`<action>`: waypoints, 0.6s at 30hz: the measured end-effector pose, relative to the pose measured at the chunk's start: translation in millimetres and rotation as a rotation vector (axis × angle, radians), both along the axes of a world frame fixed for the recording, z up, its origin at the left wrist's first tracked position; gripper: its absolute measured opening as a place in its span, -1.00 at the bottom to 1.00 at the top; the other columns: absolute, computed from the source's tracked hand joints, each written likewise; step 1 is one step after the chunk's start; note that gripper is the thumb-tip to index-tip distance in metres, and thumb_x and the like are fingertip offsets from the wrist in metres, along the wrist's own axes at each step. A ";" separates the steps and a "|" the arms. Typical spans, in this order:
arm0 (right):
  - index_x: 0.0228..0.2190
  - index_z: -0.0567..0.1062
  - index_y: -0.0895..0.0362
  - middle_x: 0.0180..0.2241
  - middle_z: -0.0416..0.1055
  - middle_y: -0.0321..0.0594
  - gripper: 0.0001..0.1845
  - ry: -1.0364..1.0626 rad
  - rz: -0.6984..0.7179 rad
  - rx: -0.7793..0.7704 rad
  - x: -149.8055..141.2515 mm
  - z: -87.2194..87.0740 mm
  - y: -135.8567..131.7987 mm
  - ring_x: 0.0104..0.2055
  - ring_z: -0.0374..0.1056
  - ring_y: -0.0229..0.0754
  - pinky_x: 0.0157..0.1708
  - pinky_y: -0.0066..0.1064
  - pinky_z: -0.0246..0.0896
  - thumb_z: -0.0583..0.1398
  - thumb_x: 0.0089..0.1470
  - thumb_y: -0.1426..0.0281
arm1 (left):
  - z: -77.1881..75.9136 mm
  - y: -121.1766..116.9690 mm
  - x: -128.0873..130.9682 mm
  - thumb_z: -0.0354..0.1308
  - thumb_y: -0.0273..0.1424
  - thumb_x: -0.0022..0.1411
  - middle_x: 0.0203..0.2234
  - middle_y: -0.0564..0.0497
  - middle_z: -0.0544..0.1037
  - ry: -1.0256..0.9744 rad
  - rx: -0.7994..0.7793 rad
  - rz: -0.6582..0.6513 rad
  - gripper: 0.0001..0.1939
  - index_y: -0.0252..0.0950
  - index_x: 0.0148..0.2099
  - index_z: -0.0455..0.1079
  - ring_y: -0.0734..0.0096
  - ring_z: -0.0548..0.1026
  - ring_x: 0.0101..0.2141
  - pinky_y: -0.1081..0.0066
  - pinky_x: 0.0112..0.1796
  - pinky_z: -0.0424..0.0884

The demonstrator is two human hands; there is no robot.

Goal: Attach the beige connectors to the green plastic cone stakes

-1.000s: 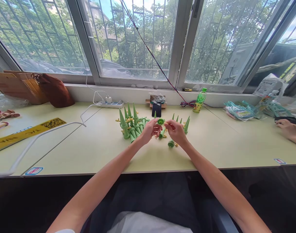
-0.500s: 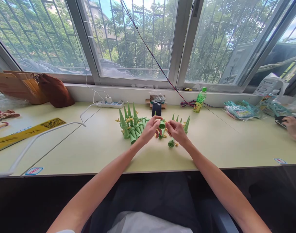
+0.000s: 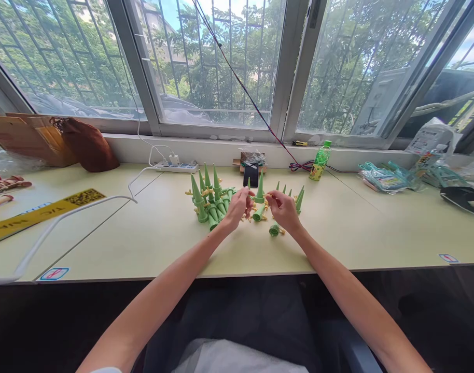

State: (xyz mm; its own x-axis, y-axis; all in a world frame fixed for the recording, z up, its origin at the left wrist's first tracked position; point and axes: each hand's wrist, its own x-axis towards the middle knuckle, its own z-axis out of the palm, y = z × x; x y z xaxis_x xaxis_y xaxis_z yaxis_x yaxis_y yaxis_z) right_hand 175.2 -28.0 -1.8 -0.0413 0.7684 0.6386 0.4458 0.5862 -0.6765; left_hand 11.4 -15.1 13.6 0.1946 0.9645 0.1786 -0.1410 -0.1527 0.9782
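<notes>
The thumb and forefinger of our right hand (image 3: 282, 208) are drawn together, pinching the lower right edge of a tall, pointed, light-green plastic cone (image 3: 260, 188), which stands upright between our hands. The fingers of our left hand (image 3: 238, 209) curl just beside its base; we cannot tell whether they touch it.

Below it, a light-green plastic cone lying on its side (image 3: 258, 214) points away from us, with small yellow pieces around it. Nearer us lies a short green open-ended piece (image 3: 274, 230).

Beneath everything runs a smooth, pale-yellow tabletop (image 3: 361, 233), crossed by thin seams. Behind it, a white sill and grey-framed windows (image 3: 229, 67) look through bars onto green trees.

Counting outward, we find at least four upright cones in the light-green cluster (image 3: 198, 199) to our left, with several more lying among them, too overlapped to count. To our right we see four pointed green tips (image 3: 300, 199). Farther back are one black phone (image 3: 251, 176), one small brown cardboard box (image 3: 261, 169), one green-capped bottle with a yellow-green label (image 3: 320, 161), one white power strip (image 3: 184, 167) and one dark-brown cloth bag (image 3: 89, 146). Two blue-edged stickers (image 3: 54, 273) mark the front edge.
</notes>
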 end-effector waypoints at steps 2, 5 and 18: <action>-0.37 0.47 0.10 -0.45 0.42 -0.22 -0.70 -0.068 0.001 0.067 0.3 0.5 -0.5 -0.45 0.28 -0.21 -0.40 -0.41 0.16 0.08 0.24 0.18 | -1.7 1.8 -0.9 0.00 -0.13 0.31 -0.70 0.17 0.24 -0.009 -0.053 -0.035 -0.70 -0.28 -0.28 0.27 0.61 0.12 -0.75 0.56 -0.75 0.10; -0.33 0.49 0.10 -0.36 0.47 -0.15 -0.71 -0.135 0.010 0.113 0.6 0.4 -0.5 -0.36 0.33 -0.16 -0.31 -0.38 0.20 0.06 0.25 0.21 | -2.2 2.3 -0.6 0.06 -0.09 0.26 -0.73 0.17 0.26 -0.021 -0.114 -0.103 -0.67 -0.27 -0.29 0.26 0.61 0.10 -0.77 0.55 -0.75 0.11; -0.35 0.48 0.11 -0.43 0.46 -0.19 -0.74 -0.174 0.011 0.108 4.5 -1.3 1.2 -0.41 0.29 -0.18 -0.34 -0.39 0.16 0.07 0.25 0.25 | -2.1 5.8 -8.5 0.20 -0.12 0.14 -0.54 0.00 0.45 -0.064 -0.314 -0.229 -0.66 -0.29 -0.22 0.29 0.49 0.41 -0.63 0.50 -0.64 0.33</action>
